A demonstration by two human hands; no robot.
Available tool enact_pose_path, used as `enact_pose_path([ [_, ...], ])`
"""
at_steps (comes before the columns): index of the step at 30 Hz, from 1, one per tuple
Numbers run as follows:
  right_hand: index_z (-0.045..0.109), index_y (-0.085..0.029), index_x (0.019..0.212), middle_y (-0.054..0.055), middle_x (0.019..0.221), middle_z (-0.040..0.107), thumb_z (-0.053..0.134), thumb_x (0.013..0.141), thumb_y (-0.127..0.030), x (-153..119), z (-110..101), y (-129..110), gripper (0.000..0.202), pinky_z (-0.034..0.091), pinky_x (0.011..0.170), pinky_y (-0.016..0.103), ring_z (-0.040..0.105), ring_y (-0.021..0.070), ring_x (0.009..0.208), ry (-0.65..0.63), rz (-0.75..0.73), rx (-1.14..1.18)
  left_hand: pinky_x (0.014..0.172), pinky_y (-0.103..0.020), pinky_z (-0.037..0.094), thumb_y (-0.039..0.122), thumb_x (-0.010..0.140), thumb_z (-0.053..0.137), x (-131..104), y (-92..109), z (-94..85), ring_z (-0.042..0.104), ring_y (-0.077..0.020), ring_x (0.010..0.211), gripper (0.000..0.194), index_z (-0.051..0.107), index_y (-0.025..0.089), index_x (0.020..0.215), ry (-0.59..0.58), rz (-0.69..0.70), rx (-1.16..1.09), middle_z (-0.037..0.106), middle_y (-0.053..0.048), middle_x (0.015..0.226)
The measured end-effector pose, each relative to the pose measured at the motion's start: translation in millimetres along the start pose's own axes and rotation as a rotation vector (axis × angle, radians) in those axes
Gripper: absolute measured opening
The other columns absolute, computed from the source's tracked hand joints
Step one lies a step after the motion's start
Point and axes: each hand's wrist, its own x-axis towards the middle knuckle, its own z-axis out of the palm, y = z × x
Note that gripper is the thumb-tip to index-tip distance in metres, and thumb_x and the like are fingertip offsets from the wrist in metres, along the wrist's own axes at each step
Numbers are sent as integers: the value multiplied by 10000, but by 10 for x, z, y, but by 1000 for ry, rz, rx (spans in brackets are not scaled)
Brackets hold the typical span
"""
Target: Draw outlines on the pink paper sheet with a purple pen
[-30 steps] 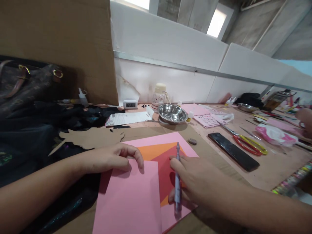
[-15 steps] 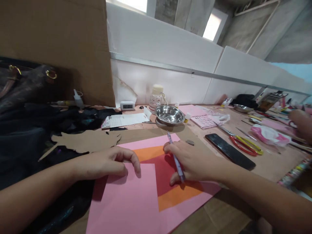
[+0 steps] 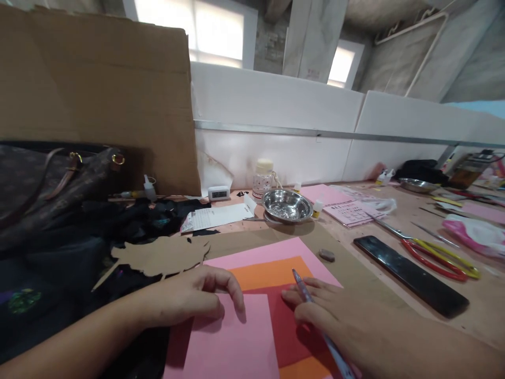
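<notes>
My left hand [image 3: 209, 295] is curled over the top edge of a small pink paper sheet [image 3: 232, 342], its thumb and bent fingers gripping the sheet's upper corner. Under that sheet lie a red paper sheet [image 3: 284, 337], an orange sheet [image 3: 268, 271] and a larger pink sheet [image 3: 292, 250]. A purple pen [image 3: 331, 345] rests between the thumb and fingers of my right hand [image 3: 327, 310], tip pointing away from me. The other fingers of that hand lie on the red and orange paper.
Beyond the papers stand a steel bowl [image 3: 287, 204], a bottle [image 3: 263, 179] and a small digital clock [image 3: 219, 193]. A black phone [image 3: 410, 273] and red-and-yellow-handled scissors [image 3: 437, 258] lie right. A grey stone-like lump [image 3: 326, 255] sits near the papers. Cut brown cardboard [image 3: 158, 255] lies left on black fabric.
The view has tilted up, so things appear lower. My right hand has turned and slid nearer me, with its fingers flatter on the paper. The left hand keeps its hold on the pink sheet.
</notes>
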Motion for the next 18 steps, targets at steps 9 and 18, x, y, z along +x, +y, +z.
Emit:
enact_pose_path([
  [9, 690, -261, 1028, 18, 784, 704, 845, 841, -508, 259, -188, -5, 347, 458, 611, 324, 634, 236, 700, 56, 233, 203, 570, -219, 368, 378, 688, 753, 102, -78, 256, 508, -117, 632, 371, 683, 229, 1021, 442, 159, -354, 649, 25, 816],
  [18, 534, -274, 1198, 13, 993, 630, 954, 741, -395, 606, 343, -202, 632, 517, 708, 301, 612, 189, 832, 39, 221, 823, 770, -430, 647, 666, 660, 951, 172, -209, 542, 745, -257, 866, 941, 495, 287, 1391, 490, 220, -512, 627, -11, 1036],
])
